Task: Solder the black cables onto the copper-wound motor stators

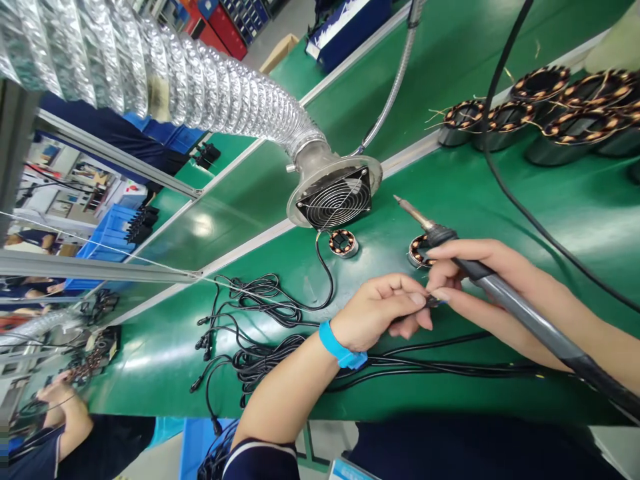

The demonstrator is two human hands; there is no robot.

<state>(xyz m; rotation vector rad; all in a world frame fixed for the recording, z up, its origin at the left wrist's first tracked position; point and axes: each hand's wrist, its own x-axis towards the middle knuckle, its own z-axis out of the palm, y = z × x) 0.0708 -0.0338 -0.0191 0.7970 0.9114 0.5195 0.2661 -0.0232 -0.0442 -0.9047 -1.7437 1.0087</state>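
My right hand [470,280] is closed around a soldering iron [500,287], its metal tip pointing up and left toward the fan. My left hand [385,310], with a blue wristband [340,347], pinches a small dark wire end [434,302] together with the right fingertips. Just behind the hands a copper-wound stator [416,251] lies on the green mat [500,200], partly hidden by the right fingers. A second small stator [343,243] lies to its left, below the fan.
A fume extractor fan [335,199] on a silver flexible duct [200,80] hangs over the mat. Several stators [545,110] sit at the far right. Black cables [260,327] are bundled at the left. Another person's arm [65,413] shows at bottom left.
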